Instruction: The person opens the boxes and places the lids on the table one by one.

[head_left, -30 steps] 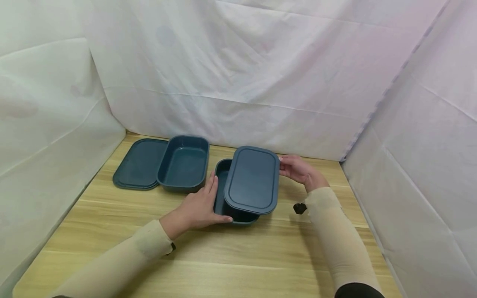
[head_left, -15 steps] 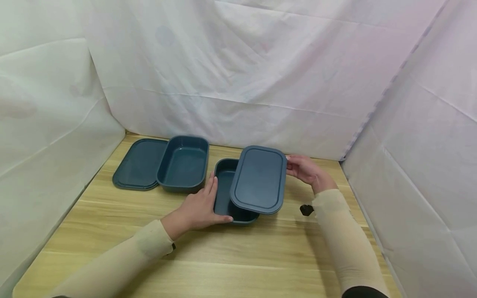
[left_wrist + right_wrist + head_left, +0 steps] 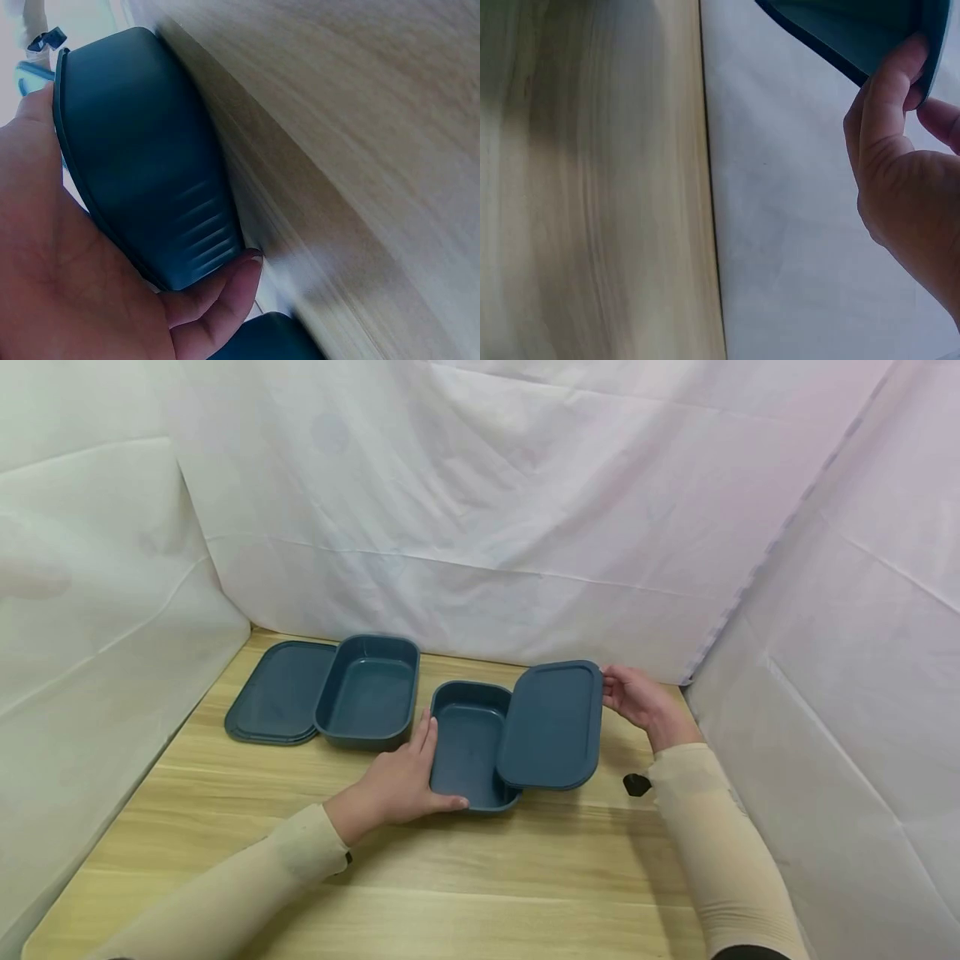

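My left hand holds a dark blue-green food container on the table. Its fingers lie along the container's left wall and its thumb reaches over the front rim. From the left wrist view, the same hand spans the outer wall of the container. At the right, my right hand pinches the far right corner of a matching lid. The lid is tilted and overlaps the container's right side, hiding part of it. Thumb and fingers of the right hand meet at the lid's corner in the right wrist view.
A second open container stands to the left, partly over another flat lid. White cloth walls close off the back and both sides of the wooden table.
My right hand has moved rightward with the lid, which has slid off more of the container and tilted. More of the container's inside shows. My left hand has stayed in place.
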Demonstrator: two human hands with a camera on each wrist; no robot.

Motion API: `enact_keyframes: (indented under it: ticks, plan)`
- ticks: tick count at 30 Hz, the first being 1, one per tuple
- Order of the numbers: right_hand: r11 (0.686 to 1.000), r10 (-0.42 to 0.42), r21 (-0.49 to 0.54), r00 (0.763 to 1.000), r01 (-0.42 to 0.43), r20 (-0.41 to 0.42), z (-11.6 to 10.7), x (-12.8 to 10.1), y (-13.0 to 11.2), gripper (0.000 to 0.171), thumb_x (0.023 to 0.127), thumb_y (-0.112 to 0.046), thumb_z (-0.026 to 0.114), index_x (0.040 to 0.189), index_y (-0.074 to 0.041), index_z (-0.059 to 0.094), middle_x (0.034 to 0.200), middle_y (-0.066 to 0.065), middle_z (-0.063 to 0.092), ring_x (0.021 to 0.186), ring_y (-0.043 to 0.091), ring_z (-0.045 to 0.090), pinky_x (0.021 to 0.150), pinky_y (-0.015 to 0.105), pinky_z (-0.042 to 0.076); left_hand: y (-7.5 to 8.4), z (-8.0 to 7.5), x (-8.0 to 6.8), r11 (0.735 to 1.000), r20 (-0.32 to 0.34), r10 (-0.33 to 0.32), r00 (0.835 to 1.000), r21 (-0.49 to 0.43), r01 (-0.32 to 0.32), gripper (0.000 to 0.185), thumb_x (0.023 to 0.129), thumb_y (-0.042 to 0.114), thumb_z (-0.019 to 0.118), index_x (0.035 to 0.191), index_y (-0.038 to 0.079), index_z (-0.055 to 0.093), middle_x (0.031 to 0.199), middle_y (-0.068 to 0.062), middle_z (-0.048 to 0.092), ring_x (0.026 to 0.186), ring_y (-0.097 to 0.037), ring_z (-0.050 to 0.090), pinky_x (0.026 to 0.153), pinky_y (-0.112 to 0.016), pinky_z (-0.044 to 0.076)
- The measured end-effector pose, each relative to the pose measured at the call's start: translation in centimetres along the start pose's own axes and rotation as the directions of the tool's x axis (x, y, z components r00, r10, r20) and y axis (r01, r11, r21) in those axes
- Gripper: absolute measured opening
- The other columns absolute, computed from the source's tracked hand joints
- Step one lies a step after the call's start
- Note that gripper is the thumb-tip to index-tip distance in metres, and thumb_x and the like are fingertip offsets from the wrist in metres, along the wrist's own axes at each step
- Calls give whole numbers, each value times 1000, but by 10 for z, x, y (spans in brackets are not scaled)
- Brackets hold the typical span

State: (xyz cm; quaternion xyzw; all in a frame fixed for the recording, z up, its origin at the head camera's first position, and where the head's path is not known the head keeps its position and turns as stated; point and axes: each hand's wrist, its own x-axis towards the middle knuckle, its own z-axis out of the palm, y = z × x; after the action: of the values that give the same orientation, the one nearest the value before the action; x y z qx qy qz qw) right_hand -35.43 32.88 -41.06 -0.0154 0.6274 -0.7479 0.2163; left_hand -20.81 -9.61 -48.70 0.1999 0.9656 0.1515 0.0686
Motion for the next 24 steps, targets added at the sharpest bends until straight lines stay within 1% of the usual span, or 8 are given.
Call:
enact_keyframes:
  ticks: [4, 8, 13, 16, 20, 24]
  plan:
    - [1000, -19, -2, 1000, 19, 6, 2, -8, -10, 43, 119, -5, 39, 99, -4, 77, 96, 6, 75, 88, 16, 72, 81, 28, 63, 1, -1, -1, 1000, 1, 1, 1000, 5, -1, 147, 82, 99, 61, 175, -2, 9, 183, -22, -3, 134, -36, 67, 55, -32, 50]
    - [999, -43, -30, 999, 43, -2, 2, -11, -18, 45, 118, -5, 40, 92, -7, 76, 92, 5, 74, 84, 15, 71, 79, 27, 62, 1, -1, -1, 1000, -4, 3, 1000, 1, -3, 147, 82, 98, 63, 175, -3, 10, 183, -22, -3, 136, -37, 66, 55, -32, 50]
    - [997, -62, -36, 998, 61, -12, 0, -14, -25, 49, 117, -3, 36, 87, -7, 75, 92, 4, 76, 85, 15, 72, 82, 27, 62, 1, -1, -1, 1000, -11, 5, 1000, -5, -5, 147, 82, 97, 64, 174, -5, 12, 183, -24, -1, 136, -38, 66, 59, -34, 54]
    - [995, -94, -37, 996, 94, 4, 2, -19, -31, 52, 117, -4, 34, 86, -7, 75, 91, 4, 75, 83, 14, 71, 79, 26, 62, 1, -1, -1, 1000, -15, 2, 1000, -9, -3, 147, 82, 97, 65, 174, -5, 12, 183, -24, 0, 135, -39, 66, 58, -34, 53]
    - [991, -126, -41, 991, 127, 35, 4, -24, -40, 54, 118, -6, 33, 86, -8, 77, 89, 3, 74, 80, 14, 70, 74, 26, 61, 1, -1, -1, 1000, -15, -1, 1000, -14, 1, 145, 83, 94, 67, 174, -5, 12, 183, -24, 0, 135, -39, 66, 56, -34, 51]
    - [988, -142, -50, 989, 144, 44, 5, -29, -47, 53, 119, -7, 34, 90, -7, 78, 86, 3, 77, 78, 14, 72, 73, 27, 61, 1, -2, -1, 1000, -15, 1, 1000, -20, -1, 144, 84, 91, 70, 174, -5, 12, 183, -24, -1, 136, -40, 65, 58, -35, 53]
